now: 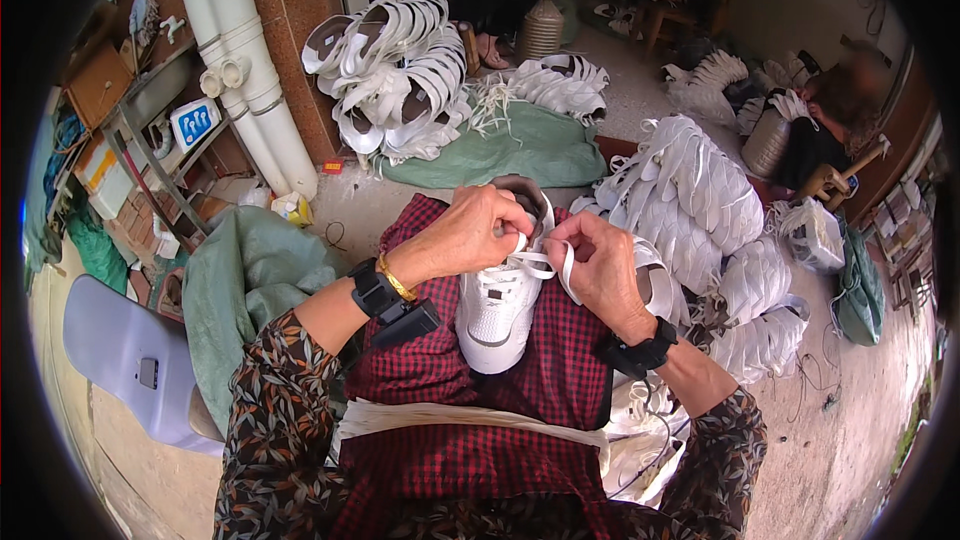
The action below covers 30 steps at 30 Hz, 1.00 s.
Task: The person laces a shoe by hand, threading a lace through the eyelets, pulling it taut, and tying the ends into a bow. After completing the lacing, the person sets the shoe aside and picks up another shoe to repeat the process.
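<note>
A white shoe upper (497, 318) with a grey-brown lining lies on my lap over a red-and-black checked apron (415, 365), its toe toward me. White shoelace (528, 258) runs through its eyelets and comes out near the collar. My left hand (478, 230) pinches the lace at the left of the opening, fingers closed. On the other side my right hand (600, 265) grips the lace too, and a loop of it hangs below the fingers. Between the two hands the lace crosses over the tongue. Part of the collar is hidden behind my left hand.
Stacked white uppers (690, 190) rise to my right; another pile (395, 70) stands ahead on green sacking (510, 150). At left are a green sack (255, 270) and a pale plastic stool (130, 350) with a phone on it. Other people sit farther back.
</note>
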Each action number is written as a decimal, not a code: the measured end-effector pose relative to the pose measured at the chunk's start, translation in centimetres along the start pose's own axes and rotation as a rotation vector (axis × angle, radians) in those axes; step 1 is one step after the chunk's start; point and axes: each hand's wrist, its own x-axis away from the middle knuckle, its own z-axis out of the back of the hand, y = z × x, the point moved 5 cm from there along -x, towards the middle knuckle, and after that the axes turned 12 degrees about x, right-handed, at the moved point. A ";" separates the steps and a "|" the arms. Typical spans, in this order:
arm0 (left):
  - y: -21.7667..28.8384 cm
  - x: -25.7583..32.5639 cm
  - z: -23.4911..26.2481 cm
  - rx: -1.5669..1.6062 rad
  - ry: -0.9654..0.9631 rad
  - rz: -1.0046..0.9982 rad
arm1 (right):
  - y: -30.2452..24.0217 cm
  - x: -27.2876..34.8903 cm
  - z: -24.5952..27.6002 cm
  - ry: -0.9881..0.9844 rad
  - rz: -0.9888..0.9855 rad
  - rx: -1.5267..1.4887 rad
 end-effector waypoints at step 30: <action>-1.7 10.0 9.6 0.769 0.351 0.141 | -1.2 -0.7 1.9 -0.376 0.026 -0.093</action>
